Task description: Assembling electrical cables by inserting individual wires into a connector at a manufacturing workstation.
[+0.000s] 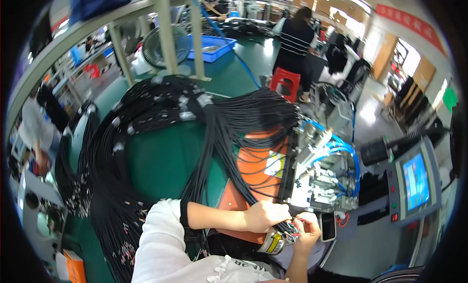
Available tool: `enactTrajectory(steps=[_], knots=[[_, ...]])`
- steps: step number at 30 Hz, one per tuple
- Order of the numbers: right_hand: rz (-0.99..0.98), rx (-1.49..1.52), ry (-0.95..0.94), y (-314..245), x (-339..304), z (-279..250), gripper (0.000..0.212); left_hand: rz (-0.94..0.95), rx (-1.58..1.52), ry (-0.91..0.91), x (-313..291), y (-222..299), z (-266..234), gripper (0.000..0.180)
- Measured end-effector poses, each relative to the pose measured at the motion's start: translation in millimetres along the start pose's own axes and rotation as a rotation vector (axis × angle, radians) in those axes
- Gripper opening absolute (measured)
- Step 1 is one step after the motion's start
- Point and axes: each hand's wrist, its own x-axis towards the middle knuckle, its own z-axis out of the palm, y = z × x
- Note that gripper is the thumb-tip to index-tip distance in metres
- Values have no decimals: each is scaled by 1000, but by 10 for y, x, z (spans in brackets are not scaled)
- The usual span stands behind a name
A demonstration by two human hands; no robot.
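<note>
My left hand (265,216) reaches across from the left, closed around black cable near its end, where a bundle of black cables (239,176) passes beneath it. Close beside it on the right, my right hand (308,227) pinches at a cable end; the exact piece between its fingertips is too small to make out. Stripped cable ends with thin coloured wires (289,229) show just below and between both hands. They sit at a round can (273,243) with a yellow and black label. A dark phone (328,226) lies right of my right hand.
Large coils of black cable (105,151) lie on the green table (161,161) at left. Ahead stands a metal machine (317,180) with blue tubes and an orange plate (258,166). A control screen (415,181) is at right. Farther off, a person (295,39) is by a red stool (285,82).
</note>
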Motion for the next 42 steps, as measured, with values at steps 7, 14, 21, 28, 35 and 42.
enactTrajectory(steps=[7, 14, 21, 28, 35, 42], knots=[[29, 101, -45, 140, -33, -93, 16, -32, 2, -87, 21, 13, 102, 21], [-89, -93, -92, -48, -12, -54, 13, -80, 82, -168, 12, 60, 24, 21], [-22, 116, -5, 63, -85, 55, 13, -94, -2, -81, 1, 90, 12, 24], [-156, -127, 57, -150, 95, 248, 15, -75, 34, -70, 70, 67, -112, 13], [-412, -619, -130, -360, 192, 66, 16, -90, 146, -86, 128, 46, -41, 19], [11, -325, -244, -358, 199, -40, 14, -14, 173, -123, 106, 47, -24, 16]])
